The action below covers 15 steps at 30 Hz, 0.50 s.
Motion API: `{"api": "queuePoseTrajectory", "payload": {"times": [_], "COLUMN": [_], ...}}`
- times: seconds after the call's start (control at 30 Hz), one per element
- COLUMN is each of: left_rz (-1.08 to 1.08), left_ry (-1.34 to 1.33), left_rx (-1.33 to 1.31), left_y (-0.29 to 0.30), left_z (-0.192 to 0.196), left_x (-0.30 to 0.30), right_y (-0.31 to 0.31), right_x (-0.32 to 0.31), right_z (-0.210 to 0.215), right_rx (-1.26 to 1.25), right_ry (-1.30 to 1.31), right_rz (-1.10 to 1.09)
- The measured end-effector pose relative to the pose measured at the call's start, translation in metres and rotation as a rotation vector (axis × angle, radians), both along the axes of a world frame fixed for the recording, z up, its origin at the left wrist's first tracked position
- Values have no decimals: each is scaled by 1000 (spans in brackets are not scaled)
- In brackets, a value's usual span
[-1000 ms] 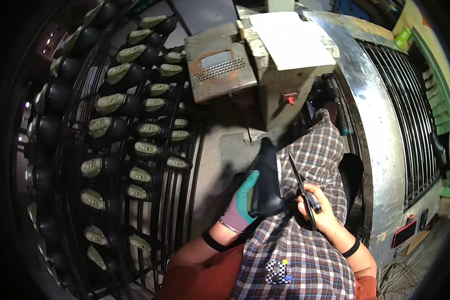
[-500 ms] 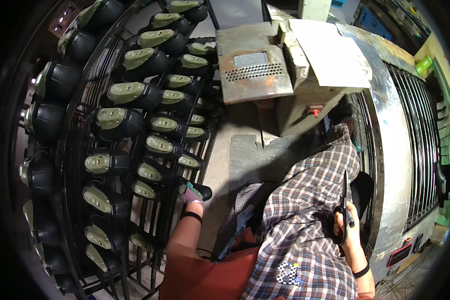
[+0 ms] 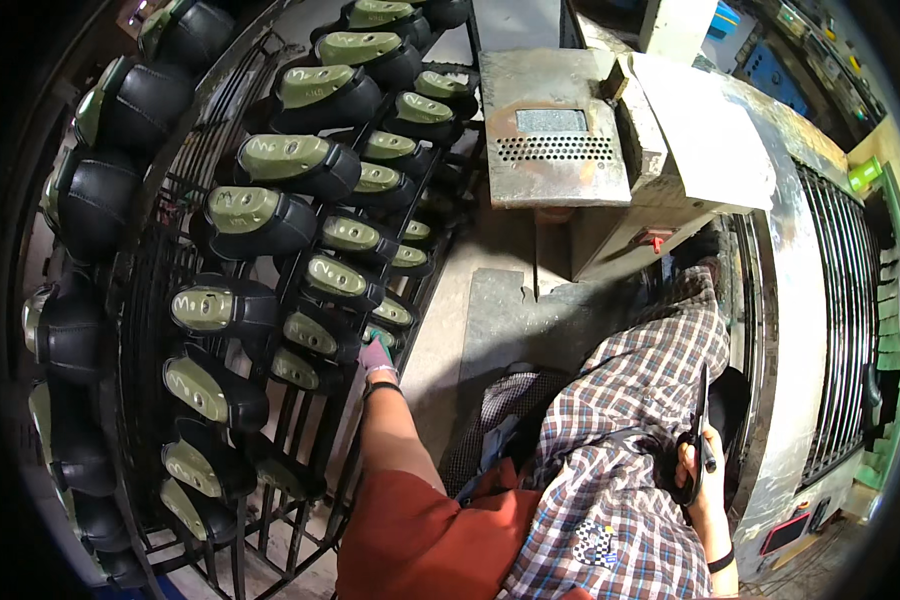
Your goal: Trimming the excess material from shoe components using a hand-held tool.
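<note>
My left hand (image 3: pixel 374 358), in a pinkish glove with green fingertips, reaches into the rack on the left. Its fingers are closed on a black shoe upper on an olive-green last (image 3: pixel 383 337); they partly hide it. Close beside it, other lasted shoe uppers (image 3: pixel 312 333) lie in rows, black toes mostly pointing right. On the right, near my lap, my right hand (image 3: pixel 708 475) is wrapped around the handles of black scissors (image 3: pixel 701 430), blades pointing away from me. A checked apron (image 3: pixel 610 430) covers my lap.
The black metal rack (image 3: pixel 300 520) carries several rows of lasted uppers. Ahead stands a machine with a perforated metal plate (image 3: pixel 555 100) and a red switch (image 3: pixel 656 241). White sheeting (image 3: pixel 705 130) covers its side. A metal unit with a barred grille (image 3: pixel 835 310) stands at the right.
My left hand has moved farther away with the shoe upper, from the rack's edge to among its bars. The view has shifted, and my right hand still holds the scissors.
</note>
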<state>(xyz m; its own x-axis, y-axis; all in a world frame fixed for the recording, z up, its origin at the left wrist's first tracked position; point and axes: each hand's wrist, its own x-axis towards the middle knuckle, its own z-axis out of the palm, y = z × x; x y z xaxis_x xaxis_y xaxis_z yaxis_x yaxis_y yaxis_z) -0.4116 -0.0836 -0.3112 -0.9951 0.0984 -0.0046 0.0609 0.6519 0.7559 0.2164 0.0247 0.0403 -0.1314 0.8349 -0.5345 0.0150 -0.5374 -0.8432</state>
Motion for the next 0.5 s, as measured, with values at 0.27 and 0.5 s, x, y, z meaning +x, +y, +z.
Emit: {"api": "queuePoseTrajectory", "payload": {"times": [0.27,0.5], "left_rz": [-494,-1174], "left_ry": [-612,-425], "left_rx": [95,179], "left_y": [43,178], "left_z": [28,175], "left_x": [216,322], "right_y": [-12,-32], "right_x": [72,165], "right_z": [-4,5], "right_rx": [212,763], "right_ry": [-397,-1103], "right_rz": [-167,-139]}}
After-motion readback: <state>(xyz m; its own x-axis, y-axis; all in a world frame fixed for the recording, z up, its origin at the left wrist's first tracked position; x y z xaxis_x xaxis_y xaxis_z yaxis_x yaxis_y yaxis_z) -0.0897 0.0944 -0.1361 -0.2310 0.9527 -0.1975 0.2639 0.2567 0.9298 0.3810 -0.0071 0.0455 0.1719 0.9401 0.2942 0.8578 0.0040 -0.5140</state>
